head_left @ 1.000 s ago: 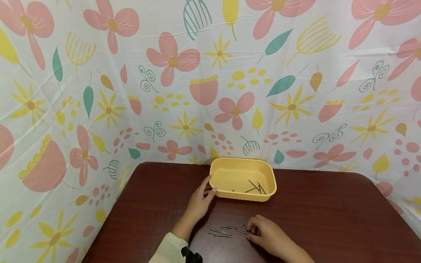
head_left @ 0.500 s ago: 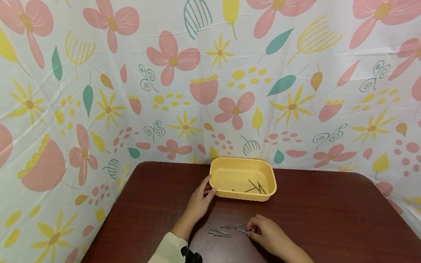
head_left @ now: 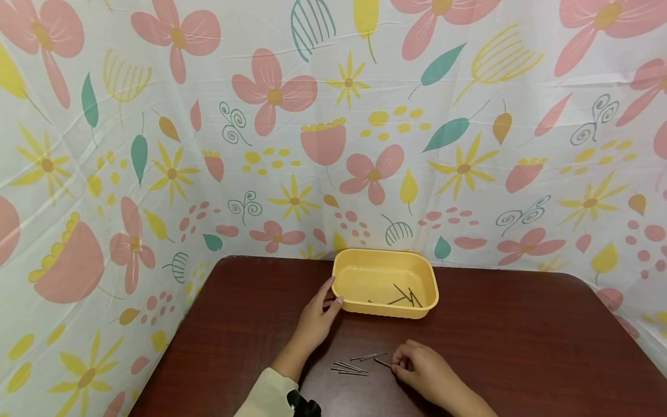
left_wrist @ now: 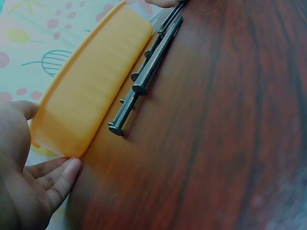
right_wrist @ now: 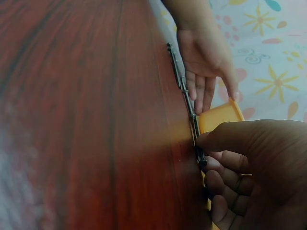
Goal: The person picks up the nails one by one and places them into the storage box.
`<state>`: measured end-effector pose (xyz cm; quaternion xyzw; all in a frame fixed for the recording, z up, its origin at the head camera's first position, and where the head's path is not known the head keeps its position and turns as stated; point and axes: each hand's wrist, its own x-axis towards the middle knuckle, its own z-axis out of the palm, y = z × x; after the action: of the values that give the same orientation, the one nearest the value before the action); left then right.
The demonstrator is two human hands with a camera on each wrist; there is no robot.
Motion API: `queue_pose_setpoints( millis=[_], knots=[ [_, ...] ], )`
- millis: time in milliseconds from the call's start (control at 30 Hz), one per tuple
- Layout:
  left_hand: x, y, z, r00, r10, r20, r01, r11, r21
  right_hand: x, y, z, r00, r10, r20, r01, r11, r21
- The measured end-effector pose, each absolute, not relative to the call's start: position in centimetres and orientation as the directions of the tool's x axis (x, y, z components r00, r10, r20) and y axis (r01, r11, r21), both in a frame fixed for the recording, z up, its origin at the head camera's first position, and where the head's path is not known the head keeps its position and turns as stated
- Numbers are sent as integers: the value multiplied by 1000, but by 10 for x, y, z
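Observation:
In the head view my left hand (head_left: 314, 325) holds the near left corner of a yellow plastic basin (head_left: 385, 311), thumb and fingers at its walls. Thumb and fingertips of my right hand (head_left: 429, 373) pinch a metal nail (head_left: 383, 362) close over the table; its far part hides behind the fingers. The right wrist view has the thumb pressed against the nail's shaft, near a nail head (right_wrist: 203, 163). Left of this hand lie several loose nails (head_left: 350, 369) in a small cluster, with a few more nails (head_left: 363, 357) just behind. Other nails (head_left: 399, 300) rest inside the basin.
The dark red-brown table (head_left: 521, 347) has rounded far corners. A white curtain (head_left: 323, 191) printed with flowers and leaves rises behind it and along the left side. The basin stands near the back edge, close to the curtain.
My right fingertips have closed on the nail, which now lies at a steeper slant and slightly farther back. The left hand and the basin have not moved.

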<state>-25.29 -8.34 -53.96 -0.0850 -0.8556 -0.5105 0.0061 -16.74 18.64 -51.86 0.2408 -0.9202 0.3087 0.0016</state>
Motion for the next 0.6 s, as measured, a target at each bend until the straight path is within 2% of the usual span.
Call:
queue_pose_setpoints(
  millis=[233,600],
  knots=[
    [-252,-84,-538,-986,138,98,151,457,876,-167,186,-520,-884,-434,174,-450,691,-565],
    [-251,-83,-537,-986,134,97,148,459,876,-167,187,-518,-893,-432,129,-420,694,-585]
  ],
)
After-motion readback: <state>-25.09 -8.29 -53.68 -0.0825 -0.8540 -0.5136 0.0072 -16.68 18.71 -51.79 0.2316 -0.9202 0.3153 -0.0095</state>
